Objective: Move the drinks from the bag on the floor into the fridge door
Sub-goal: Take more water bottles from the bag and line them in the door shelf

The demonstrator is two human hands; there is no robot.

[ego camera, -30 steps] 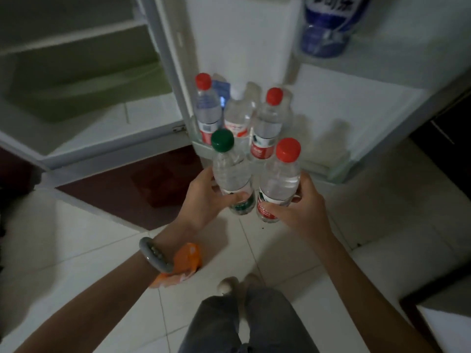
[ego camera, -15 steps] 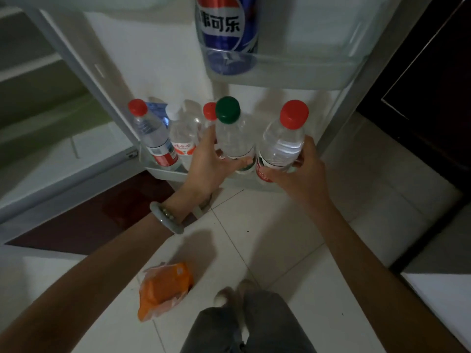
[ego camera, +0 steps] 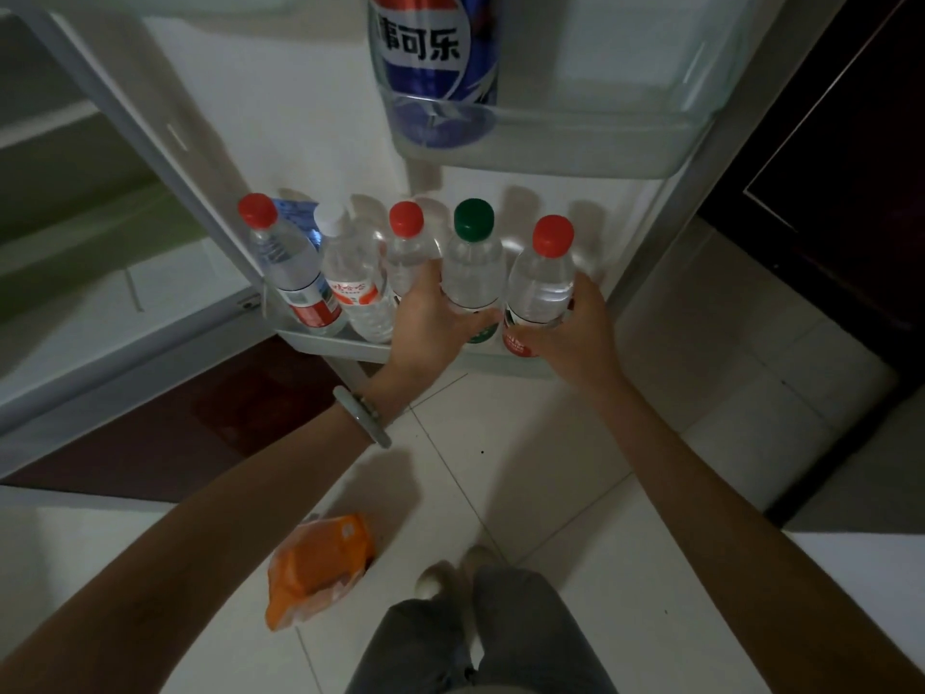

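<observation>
Left hand (ego camera: 430, 325) is gripping clear green-cap bottle (ego camera: 473, 273). Right hand (ego camera: 575, 335) is gripping red-cap bottle (ego camera: 543, 280), upright at shelf's (ego camera: 330, 344) right end.

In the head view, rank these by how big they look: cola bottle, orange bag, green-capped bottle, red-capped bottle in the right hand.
1. cola bottle, even though the frame's top edge cuts it off
2. orange bag
3. green-capped bottle and red-capped bottle in the right hand: these look alike, so they are not ranked apart
</observation>
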